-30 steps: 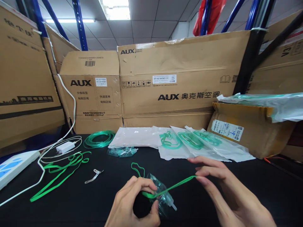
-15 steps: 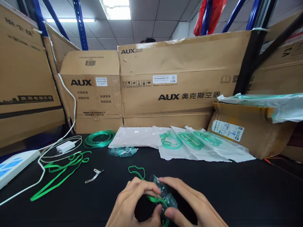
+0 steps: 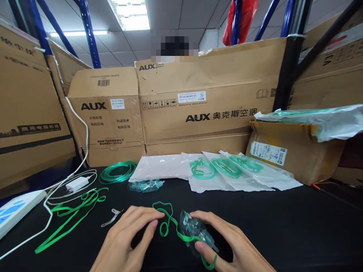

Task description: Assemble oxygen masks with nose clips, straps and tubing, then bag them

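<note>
A clear plastic breathing mask point(image 3: 193, 225) with a green elastic strap point(image 3: 168, 223) is in front of me. My right hand point(image 3: 227, 241) grips the mask from the right, fingers over its top edge and thumb at its lower side. The strap crosses the mask. One stretch lies curled on the table to its left, and another loops below my right thumb. My left hand point(image 3: 136, 234) is open beside the strap's curled end, thumb and index finger slightly apart with nothing visible between them. Left of it lies a thin metal strip point(image 3: 112, 218).
Green straps point(image 3: 70, 211), a white charger point(image 3: 77, 184) and a power strip point(image 3: 19, 206) lie left. Behind are coiled green tubing point(image 3: 118, 172), a bagged clear part point(image 3: 145, 185) and white pouches point(image 3: 161, 166). Cardboard boxes point(image 3: 210, 124) wall the back; a person's head shows above them.
My left hand has moved left, away from the mask and strap. More of the mask and strap shows, with the strap curled on the table. My right hand keeps the mask.
</note>
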Available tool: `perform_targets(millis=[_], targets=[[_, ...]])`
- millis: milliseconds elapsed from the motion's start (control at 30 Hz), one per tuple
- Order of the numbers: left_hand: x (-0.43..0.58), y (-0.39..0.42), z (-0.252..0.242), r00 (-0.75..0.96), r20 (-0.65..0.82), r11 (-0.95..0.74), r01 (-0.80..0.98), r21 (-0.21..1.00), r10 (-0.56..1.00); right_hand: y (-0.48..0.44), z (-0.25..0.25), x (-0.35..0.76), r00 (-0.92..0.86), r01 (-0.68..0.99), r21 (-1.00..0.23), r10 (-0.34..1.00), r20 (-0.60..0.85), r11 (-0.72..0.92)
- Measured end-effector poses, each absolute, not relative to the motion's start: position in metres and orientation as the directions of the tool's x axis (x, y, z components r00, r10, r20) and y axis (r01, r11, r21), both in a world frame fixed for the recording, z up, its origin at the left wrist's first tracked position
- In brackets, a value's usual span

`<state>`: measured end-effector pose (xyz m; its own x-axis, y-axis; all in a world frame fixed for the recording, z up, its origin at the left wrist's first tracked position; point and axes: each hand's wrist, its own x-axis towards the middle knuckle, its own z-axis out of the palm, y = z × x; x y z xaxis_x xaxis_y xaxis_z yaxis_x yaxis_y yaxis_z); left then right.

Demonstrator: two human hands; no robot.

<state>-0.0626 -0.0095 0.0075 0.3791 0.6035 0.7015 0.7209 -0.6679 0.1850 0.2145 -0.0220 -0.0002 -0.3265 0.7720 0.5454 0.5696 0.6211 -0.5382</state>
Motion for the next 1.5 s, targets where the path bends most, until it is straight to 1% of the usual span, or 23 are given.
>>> perform_targets(millis=[133,267,367,433,533,633,700,767,867,933,1000,1067,1133,1200,1267,1300,1367,1500], targets=[[-0.055,-0.005,0.001,0.369,0.649,-0.621,0.756,0.207,0.666,-0.023,-0.001,0.217,-0.328,0.561,-0.548,0.775,0.541,0.620],[-0.055,0.001,-0.005,0.425,0.590,-0.669,0.687,0.284,0.687,-0.023,-0.003,0.217,-0.328,0.527,-0.584,0.782,0.530,0.617],[-0.052,0.003,-0.009,0.442,0.578,-0.696,0.630,0.345,0.686,-0.022,-0.005,0.218,-0.296,0.490,-0.658,0.819,0.492,0.572],[-0.048,0.001,-0.012,0.420,0.559,-0.676,0.618,0.401,0.715,-0.021,-0.003,0.218,-0.273,0.458,-0.726,0.859,0.433,0.512],[-0.043,-0.002,-0.014,0.367,0.529,-0.627,0.615,0.478,0.765,-0.019,0.001,0.218,-0.304,0.359,-0.815,0.883,0.359,0.455],[-0.043,-0.002,-0.014,0.349,0.504,-0.604,0.582,0.544,0.790,-0.017,0.003,0.219,-0.352,0.237,-0.872,0.874,0.335,0.429],[-0.044,-0.001,-0.013,0.355,0.484,-0.597,0.557,0.577,0.800,-0.016,0.001,0.221,-0.355,0.183,-0.903,0.883,0.308,0.388],[-0.045,-0.001,-0.011,0.333,0.486,-0.585,0.552,0.594,0.808,-0.016,-0.002,0.223,-0.354,0.126,-0.935,0.896,0.269,0.331],[-0.042,-0.005,-0.008,0.251,0.523,-0.569,0.525,0.633,0.814,-0.017,-0.004,0.225,-0.372,0.010,-0.966,0.898,0.237,0.259],[-0.038,-0.009,-0.007,0.202,0.550,-0.573,0.471,0.671,0.810,-0.018,-0.002,0.225,-0.389,-0.039,-0.966,0.887,0.249,0.254],[-0.035,-0.013,-0.007,0.167,0.584,-0.595,0.407,0.693,0.794,-0.019,0.000,0.223,-0.384,-0.035,-0.961,0.884,0.267,0.275],[-0.033,-0.015,-0.007,0.144,0.626,-0.627,0.379,0.681,0.766,-0.020,0.002,0.221,-0.363,0.000,-0.949,0.884,0.293,0.315],[-0.032,-0.015,-0.006,0.150,0.678,-0.672,0.396,0.626,0.719,-0.020,0.001,0.219,-0.336,0.024,-0.928,0.877,0.343,0.372],[-0.033,-0.013,-0.004,0.225,0.727,-0.738,0.417,0.530,0.649,-0.020,0.000,0.217,-0.314,0.029,-0.912,0.870,0.380,0.409],[-0.033,-0.010,-0.004,0.327,0.747,-0.800,0.405,0.443,0.580,-0.020,-0.001,0.215,-0.307,0.016,-0.918,0.876,0.373,0.397],[-0.033,-0.009,-0.005,0.361,0.748,-0.817,0.396,0.419,0.558,-0.021,-0.001,0.214,-0.318,0.006,-0.924,0.877,0.360,0.381],[-0.031,-0.009,-0.007,0.360,0.752,-0.821,0.395,0.414,0.552,-0.022,0.000,0.212,-0.335,-0.020,-0.942,0.885,0.323,0.336],[-0.023,-0.011,-0.013,0.275,0.762,-0.788,0.410,0.459,0.587,-0.026,-0.001,0.210,-0.318,-0.083,-0.960,0.906,0.279,0.267]])
